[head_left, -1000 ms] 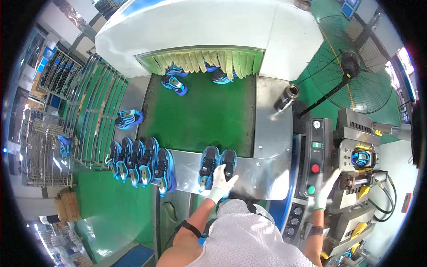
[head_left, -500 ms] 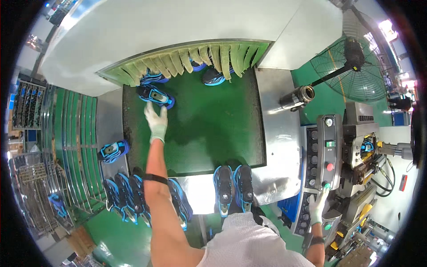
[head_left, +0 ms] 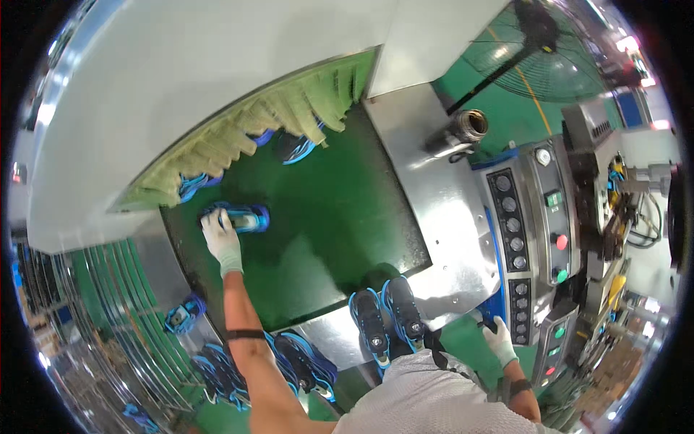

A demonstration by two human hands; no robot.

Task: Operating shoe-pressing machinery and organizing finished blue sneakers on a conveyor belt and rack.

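My left hand (head_left: 220, 235), in a white glove, is closed over one end of a black and blue sports shoe (head_left: 248, 218) on the green conveyor belt (head_left: 318, 239). Its fingertips lie over the shoe's far side. Beyond it, another sports shoe (head_left: 298, 147) and parts of others show at the green strip curtain (head_left: 260, 126), which partly hides them. My gloved right hand (head_left: 499, 343) is low beside the blue side of the control panel (head_left: 551, 217). Its fingers look apart, with nothing plainly held.
Black and blue shoes (head_left: 372, 325) stand along the near metal edge, more of them to the left by my forearm. One shoe (head_left: 185, 314) lies on the left ledge. A dark flask (head_left: 463, 134) stands on the right metal top. Beyond are a fan (head_left: 535, 50) and a rack (head_left: 119, 311).
My left hand has closed on the shoe on the belt, which now lies turned more crosswise. My right hand has come off the panel's green button and dropped lower. The view has turned.
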